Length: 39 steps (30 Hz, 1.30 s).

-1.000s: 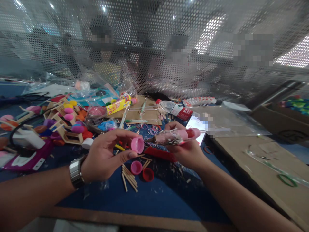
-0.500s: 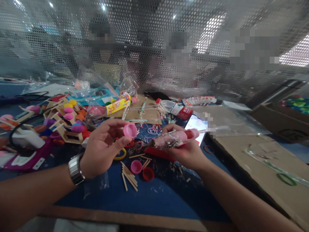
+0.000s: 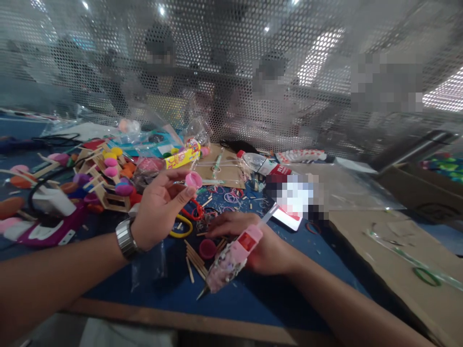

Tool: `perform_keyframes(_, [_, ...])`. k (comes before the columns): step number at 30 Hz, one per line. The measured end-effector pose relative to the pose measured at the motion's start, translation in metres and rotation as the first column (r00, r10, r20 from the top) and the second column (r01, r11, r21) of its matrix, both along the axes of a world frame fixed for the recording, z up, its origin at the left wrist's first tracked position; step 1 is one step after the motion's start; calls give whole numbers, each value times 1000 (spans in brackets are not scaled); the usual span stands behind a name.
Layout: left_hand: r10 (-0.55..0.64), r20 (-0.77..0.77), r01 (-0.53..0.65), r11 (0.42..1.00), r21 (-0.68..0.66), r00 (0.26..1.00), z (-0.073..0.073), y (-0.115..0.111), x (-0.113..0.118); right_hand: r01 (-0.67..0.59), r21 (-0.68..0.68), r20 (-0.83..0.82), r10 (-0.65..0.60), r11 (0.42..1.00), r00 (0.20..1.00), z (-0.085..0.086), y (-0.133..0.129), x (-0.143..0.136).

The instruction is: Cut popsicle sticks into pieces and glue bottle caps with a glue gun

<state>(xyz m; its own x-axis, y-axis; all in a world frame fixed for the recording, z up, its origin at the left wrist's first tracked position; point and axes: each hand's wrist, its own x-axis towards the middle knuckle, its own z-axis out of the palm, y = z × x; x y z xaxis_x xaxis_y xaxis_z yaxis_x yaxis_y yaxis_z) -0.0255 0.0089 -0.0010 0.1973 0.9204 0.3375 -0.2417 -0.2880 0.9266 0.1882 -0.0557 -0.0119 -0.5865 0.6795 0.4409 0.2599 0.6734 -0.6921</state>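
Note:
Between thumb and fingers, my left hand (image 3: 159, 207) pinches a small pink cup (image 3: 193, 180) above the table. My right hand (image 3: 249, 236) has a pink hot glue gun (image 3: 235, 255) in its grip, the nozzle tilted down to the left and a clear glue stick out of its back. The fingers of that hand reach over the small wooden sticks (image 3: 196, 259) and a dark pink cup (image 3: 207, 248) on the blue table. Yellow-and-red-handled scissors (image 3: 183, 225) lie between the hands. The red cup is hidden behind the glue gun.
Small wooden frames with coloured pieces (image 3: 112, 183) and a purple device (image 3: 54, 226) fill the left side. Behind are a yellow packet (image 3: 183, 155), a bottle (image 3: 264, 165) and a lit phone (image 3: 289, 212). Cardboard (image 3: 390, 250) lies right. A perforated metal screen (image 3: 217, 72) stands behind, with people beyond.
My right hand has moved down and turned, so the glue gun's nozzle now points down-left over the sticks. My left hand still holds the pink cup, slightly higher. The view has shifted slightly.

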Motion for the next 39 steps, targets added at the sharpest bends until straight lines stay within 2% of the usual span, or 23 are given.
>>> perform_keyframes(4, [-8, -12, 8, 1000, 17, 1000, 0, -1, 0, -62, -10, -2, 62, 998, 998, -2, 0, -5])
perform_keyframes(14, [-5, -15, 5, 1000, 27, 1000, 0, -2, 1, -32, 11, 48, 32, 999, 998, 2, -2, -10])
perform_keyframes(19, [-11, -25, 12, 1000, 18, 1000, 0, -3, 0, 22, -17, 108, -20, 1000, 994, 2, -4, -12])
perform_keyframes(23, [-41, -47, 41, 999, -5, 998, 0, -3, 0, 23, -16, 50, -22, 1000, 998, -3, -3, -8])
perform_keyframes(25, [-80, -67, 79, 997, -16, 995, 0, -3, 0, 36, -112, -32, -39, 993, 999, -4, -2, -4])
perform_keyframes(29, [-216, -119, 211, 976, -50, 969, 1, -6, 0, 21, -342, -255, -115, 940, 960, -2, 1, 4])
perform_keyframes(34, [-397, -98, 393, 918, -59, 913, 1, -11, 0, 27, -446, -349, -202, 895, 915, 2, 5, 11])
perform_keyframes(39, [-414, -83, 411, 910, -53, 907, 1, -14, 1, -15, -482, -388, -198, 876, 900, 3, 5, 11])
